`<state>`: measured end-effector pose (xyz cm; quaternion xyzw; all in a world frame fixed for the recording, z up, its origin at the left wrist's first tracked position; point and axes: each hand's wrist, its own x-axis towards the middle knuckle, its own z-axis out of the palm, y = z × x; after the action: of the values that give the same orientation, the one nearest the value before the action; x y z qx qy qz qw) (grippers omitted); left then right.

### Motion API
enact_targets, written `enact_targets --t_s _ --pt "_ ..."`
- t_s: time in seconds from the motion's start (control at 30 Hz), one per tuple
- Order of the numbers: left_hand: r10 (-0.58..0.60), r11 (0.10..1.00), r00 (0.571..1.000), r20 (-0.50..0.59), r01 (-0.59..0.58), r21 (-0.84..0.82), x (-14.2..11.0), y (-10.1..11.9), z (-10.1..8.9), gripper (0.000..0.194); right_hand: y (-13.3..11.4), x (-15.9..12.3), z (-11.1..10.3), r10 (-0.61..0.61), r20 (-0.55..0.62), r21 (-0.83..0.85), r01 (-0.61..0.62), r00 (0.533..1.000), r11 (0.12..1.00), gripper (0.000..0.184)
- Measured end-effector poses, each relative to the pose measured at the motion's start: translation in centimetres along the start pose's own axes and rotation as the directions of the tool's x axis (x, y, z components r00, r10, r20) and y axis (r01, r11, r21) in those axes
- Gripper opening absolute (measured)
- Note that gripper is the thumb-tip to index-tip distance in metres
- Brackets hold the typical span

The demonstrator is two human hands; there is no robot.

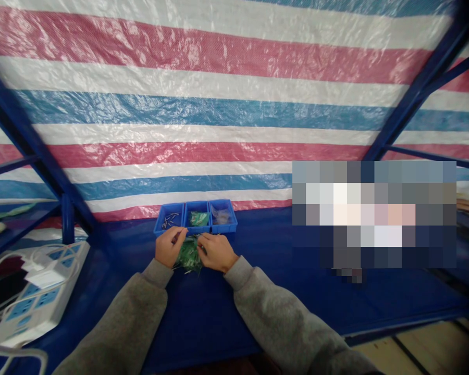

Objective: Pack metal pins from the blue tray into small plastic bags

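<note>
My left hand has its fingers curled into a pinch near the front of the blue bins; whatever is in it is too small to make out. Opposite it, my right hand is also closed, fingertips bent inward and their contents hidden. Between and just below both hands lies a pile of green plastic packets with thin light pieces sticking out at its edges. Behind the hands, the left blue bin holds several slim metal pieces. Green packets lie in the middle bin, and clear plastic bags in the right one.
A white power strip with plugs and cables lies at the left. Blue metal posts frame the blue tabletop. Striped plastic sheeting hangs behind. A pixelated block hides the right side.
</note>
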<state>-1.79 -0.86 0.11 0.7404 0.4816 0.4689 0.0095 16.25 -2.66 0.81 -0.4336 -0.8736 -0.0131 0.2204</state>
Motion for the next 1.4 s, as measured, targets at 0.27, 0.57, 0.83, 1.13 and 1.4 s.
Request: enact_targets --t_s 0.27,0.57,0.83,1.13,1.4 --pt "0.033 0.998 0.999 0.022 -0.032 -0.061 0.1 0.4 -0.1 0.021 0.3 0.1 1.0 0.064 -0.168 0.108 -0.046 0.984 0.993 0.009" --pt "-0.014 0.994 0.992 0.128 0.027 -0.105 -0.1 -0.2 0.3 0.029 1.4 0.4 2.4 0.261 -0.377 0.372 -0.113 0.889 0.922 0.016" --pt "-0.036 0.982 0.990 0.137 0.060 -0.177 -0.2 -0.4 0.7 0.025 1.3 0.3 2.6 0.270 -0.354 0.497 -0.065 0.896 0.866 0.023" --pt "-0.043 0.984 0.994 0.099 0.060 -0.168 -0.3 -0.1 0.4 0.021 1.0 0.5 2.1 0.247 -0.329 0.522 -0.042 0.911 0.852 0.016" --pt "-0.080 0.932 0.978 0.191 0.141 -0.335 -0.2 0.7 0.3 0.031 0.9 0.5 2.3 0.273 -0.312 0.576 -0.048 0.910 0.816 0.021"
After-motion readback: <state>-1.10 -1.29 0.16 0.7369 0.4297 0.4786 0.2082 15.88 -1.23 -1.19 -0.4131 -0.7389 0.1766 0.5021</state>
